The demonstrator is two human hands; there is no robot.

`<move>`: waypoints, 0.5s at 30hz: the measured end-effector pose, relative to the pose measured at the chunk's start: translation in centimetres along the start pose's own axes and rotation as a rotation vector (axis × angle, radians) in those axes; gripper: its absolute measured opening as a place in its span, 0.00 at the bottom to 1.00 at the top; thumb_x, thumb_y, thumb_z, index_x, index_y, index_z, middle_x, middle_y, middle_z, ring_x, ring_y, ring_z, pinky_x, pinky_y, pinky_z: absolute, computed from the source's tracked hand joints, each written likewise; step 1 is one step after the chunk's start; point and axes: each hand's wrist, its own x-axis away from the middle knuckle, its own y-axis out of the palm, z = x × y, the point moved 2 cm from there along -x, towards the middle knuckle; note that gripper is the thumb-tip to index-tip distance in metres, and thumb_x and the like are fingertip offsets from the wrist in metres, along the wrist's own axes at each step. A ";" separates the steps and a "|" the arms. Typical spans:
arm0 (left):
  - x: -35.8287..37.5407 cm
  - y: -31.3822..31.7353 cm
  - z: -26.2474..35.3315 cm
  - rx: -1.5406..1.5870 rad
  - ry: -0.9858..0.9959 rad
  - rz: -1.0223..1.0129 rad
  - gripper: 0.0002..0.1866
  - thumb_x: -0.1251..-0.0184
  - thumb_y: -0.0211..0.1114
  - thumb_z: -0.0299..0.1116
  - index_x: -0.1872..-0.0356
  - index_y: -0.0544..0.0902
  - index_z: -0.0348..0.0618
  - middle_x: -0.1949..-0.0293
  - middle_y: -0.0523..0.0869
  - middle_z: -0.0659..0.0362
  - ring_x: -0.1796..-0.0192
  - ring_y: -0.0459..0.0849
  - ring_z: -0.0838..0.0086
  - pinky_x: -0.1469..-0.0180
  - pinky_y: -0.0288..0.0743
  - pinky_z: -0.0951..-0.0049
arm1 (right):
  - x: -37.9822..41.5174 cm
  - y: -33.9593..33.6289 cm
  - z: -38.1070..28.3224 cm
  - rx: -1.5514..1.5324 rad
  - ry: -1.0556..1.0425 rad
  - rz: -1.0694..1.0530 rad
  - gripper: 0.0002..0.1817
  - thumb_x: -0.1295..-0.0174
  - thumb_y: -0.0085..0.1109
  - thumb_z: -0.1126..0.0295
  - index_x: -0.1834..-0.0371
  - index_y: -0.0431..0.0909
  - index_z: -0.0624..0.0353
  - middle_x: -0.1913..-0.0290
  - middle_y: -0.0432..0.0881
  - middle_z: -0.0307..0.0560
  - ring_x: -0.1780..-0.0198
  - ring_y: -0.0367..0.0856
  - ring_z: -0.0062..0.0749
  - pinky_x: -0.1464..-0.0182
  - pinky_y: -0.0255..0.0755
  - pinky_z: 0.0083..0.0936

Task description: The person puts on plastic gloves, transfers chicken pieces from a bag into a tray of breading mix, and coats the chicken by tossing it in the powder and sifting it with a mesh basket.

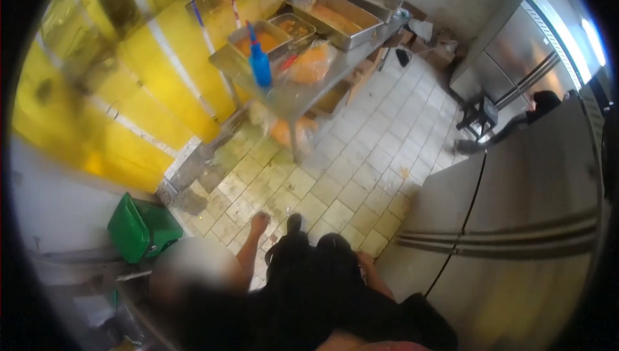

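Note:
My left hand [260, 223] hangs out over the tiled floor with its fingers curled in, and I see nothing in it. My right hand [365, 259] is low beside my right thigh, partly hidden by the dark clothing, so its fingers do not show clearly. Ahead of both hands stands a metal table [300, 101]. On it are a blue squeeze bottle [260, 66], a plastic bag with orange contents [309, 65], and metal pans, including a long deep pan [336, 18] with orange-brown food. Neither hand touches these.
Yellow sheeting [129, 80] lines the left side. A green bin [143, 227] stands at lower left. Large steel refrigerators [516, 203] flank the right. Farther off, a person in dark clothing [541, 107] is near a black stool [478, 116]. Cardboard [438, 56] lies at the back.

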 end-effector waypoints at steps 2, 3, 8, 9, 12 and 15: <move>-7.1 -0.8 11.0 -0.045 0.153 -0.054 0.17 0.36 0.61 0.43 0.74 0.83 0.38 0.74 0.84 0.48 0.67 0.84 0.59 0.64 0.73 0.60 | -0.6 -1.6 -4.0 -0.130 0.070 0.075 0.21 0.31 0.51 0.55 0.45 0.77 0.60 0.51 0.81 0.50 0.48 0.78 0.43 0.46 0.71 0.38; -10.5 -0.5 15.3 -0.015 0.193 -0.095 0.18 0.35 0.60 0.44 0.75 0.82 0.37 0.75 0.84 0.48 0.68 0.84 0.61 0.65 0.72 0.62 | -0.7 -2.5 -5.9 -0.231 0.106 0.099 0.24 0.31 0.51 0.53 0.43 0.76 0.60 0.48 0.79 0.50 0.46 0.76 0.42 0.45 0.70 0.38; -28.1 4.1 30.7 0.121 0.404 0.091 0.15 0.29 0.57 0.42 0.60 0.80 0.37 0.69 0.81 0.54 0.65 0.79 0.67 0.62 0.72 0.64 | -4.3 -6.5 -14.9 -0.784 0.090 -0.071 0.31 0.32 0.51 0.48 0.37 0.69 0.63 0.39 0.72 0.51 0.41 0.70 0.39 0.43 0.68 0.37; -30.6 4.3 34.1 0.311 0.314 0.270 0.15 0.29 0.57 0.41 0.59 0.80 0.37 0.62 0.81 0.53 0.58 0.79 0.67 0.54 0.72 0.64 | -6.2 -7.7 -15.8 -0.819 0.071 -0.102 0.29 0.31 0.51 0.49 0.39 0.70 0.63 0.42 0.73 0.50 0.43 0.71 0.39 0.45 0.68 0.36; -38.3 2.2 41.0 0.474 0.060 0.789 0.21 0.30 0.59 0.49 0.53 0.80 0.38 0.55 0.81 0.51 0.50 0.77 0.65 0.46 0.70 0.62 | -15.3 -11.9 -14.5 -0.670 -0.015 0.021 0.25 0.30 0.50 0.50 0.46 0.74 0.64 0.52 0.77 0.47 0.51 0.74 0.37 0.50 0.70 0.34; -44.8 -0.1 40.2 0.627 -0.438 0.891 0.24 0.36 0.65 0.52 0.54 0.80 0.41 0.61 0.82 0.55 0.58 0.81 0.65 0.59 0.76 0.65 | -25.4 -17.6 -16.7 -0.411 -0.187 0.223 0.23 0.29 0.48 0.52 0.53 0.77 0.65 0.61 0.80 0.44 0.59 0.76 0.35 0.55 0.71 0.33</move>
